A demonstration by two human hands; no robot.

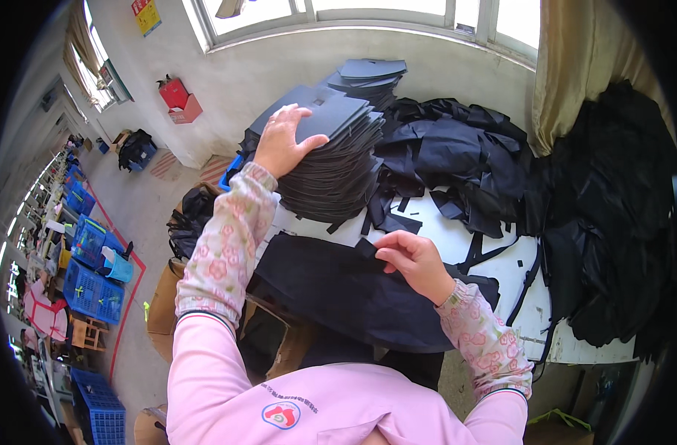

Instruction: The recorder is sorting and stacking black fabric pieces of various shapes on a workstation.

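My left hand (283,139) rests on top of a tall, leaning stack of dark grey flat panels (331,111), its fingers spread and the thumb apart. My right hand (418,265) is closed in a pinch at a small black fabric piece (366,248). Beneath it, a large black fabric panel (331,293) lies across the near side of the white table (531,304) and hangs over its front edge. Whether the small piece is joined to the large panel, I cannot tell.
Behind the stack stands another pile of grey panels (372,70). Heaped black fabric (457,148) covers the table's back, with more black cloth (613,222) at the right. Black scraps and straps lie between. An open cardboard box (286,345) stands below; blue crates (94,289) line the floor at left.
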